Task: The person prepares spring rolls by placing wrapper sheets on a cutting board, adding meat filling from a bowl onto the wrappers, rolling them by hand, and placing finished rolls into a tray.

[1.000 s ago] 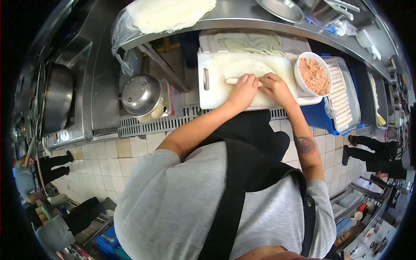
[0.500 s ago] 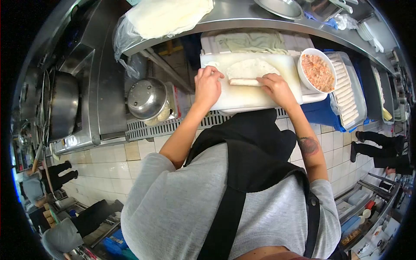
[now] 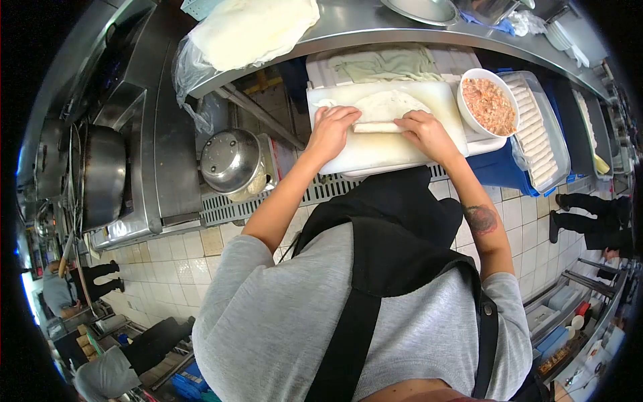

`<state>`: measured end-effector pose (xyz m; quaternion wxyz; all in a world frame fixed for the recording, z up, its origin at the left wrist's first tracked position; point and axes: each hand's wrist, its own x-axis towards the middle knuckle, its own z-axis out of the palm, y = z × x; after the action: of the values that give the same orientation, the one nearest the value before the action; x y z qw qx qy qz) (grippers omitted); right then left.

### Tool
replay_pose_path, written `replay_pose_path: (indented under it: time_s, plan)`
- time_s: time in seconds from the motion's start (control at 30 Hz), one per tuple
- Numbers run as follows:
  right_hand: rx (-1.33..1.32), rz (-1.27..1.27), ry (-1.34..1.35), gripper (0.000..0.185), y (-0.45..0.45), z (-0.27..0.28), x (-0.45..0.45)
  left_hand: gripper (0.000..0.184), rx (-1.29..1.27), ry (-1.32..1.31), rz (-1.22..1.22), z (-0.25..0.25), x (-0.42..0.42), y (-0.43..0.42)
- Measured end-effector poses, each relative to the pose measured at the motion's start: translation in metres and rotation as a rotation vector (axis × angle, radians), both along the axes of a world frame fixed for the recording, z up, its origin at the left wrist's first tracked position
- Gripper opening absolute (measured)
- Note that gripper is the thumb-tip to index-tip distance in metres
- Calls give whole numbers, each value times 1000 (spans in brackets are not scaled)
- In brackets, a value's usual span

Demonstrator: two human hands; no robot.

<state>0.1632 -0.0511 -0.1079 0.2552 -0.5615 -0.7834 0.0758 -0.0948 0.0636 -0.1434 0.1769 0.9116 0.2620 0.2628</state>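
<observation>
A thin pale wrapper sheet (image 3: 392, 106) lies on the white cutting board (image 3: 429, 151), its near edge rolled into a white cylinder (image 3: 376, 127). At the left end of this roll is my left hand (image 3: 335, 130), its bent fingers pressed together on the wrapper's left edge. My right hand (image 3: 425, 134) pinches the roll's right end, thumb and fingers closed on it. To the right of the board stands a white bowl (image 3: 463, 110) of pinkish-orange minced filling (image 3: 490, 106). Beyond it, a clear plastic tub (image 3: 557, 144) holds several finished white rolls (image 3: 534, 137).
Behind the board lies a green cloth (image 3: 388, 65). A steel shelf (image 3: 348, 27) above carries a stack of pale wrapper sheets (image 3: 254, 30) and a metal plate (image 3: 422, 9). A metal pot (image 3: 231, 159) sits at left. Other people stand at both far sides.
My left hand has moved right and come down onto the wrapper's left edge. My right hand stays at the roll's right end. The view has shifted slightly.
</observation>
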Motion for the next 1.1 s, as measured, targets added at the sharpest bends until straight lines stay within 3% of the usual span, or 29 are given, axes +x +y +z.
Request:
replay_pose_path:
  time_s: [0.07,0.17,0.3,0.63,0.83,0.93,1.03,1.1]
  plan:
    - [-9,-2,-6,29,0,-1,1,45,-110,-135,-88,-10,7,4]
    - [-3,-7,-3,29,0,-3,0,43,-176,-391,-25,8,14,-6]
    - [21,-20,8,28,-1,-4,0,38,81,-91,234,15,-13,-10]
    - [0,-5,9,27,0,-1,0,42,46,63,139,6,-4,-12]
    - [-22,-14,9,28,0,-2,0,44,-2,15,-61,1,6,10]
    - [-22,-7,2,28,2,-4,1,47,-266,-280,-120,11,17,9]
    - [-17,-11,5,29,-1,-5,2,40,-233,-503,-26,35,20,6]
    - [-29,-7,15,30,0,-4,3,33,-99,-344,-42,34,12,-2]
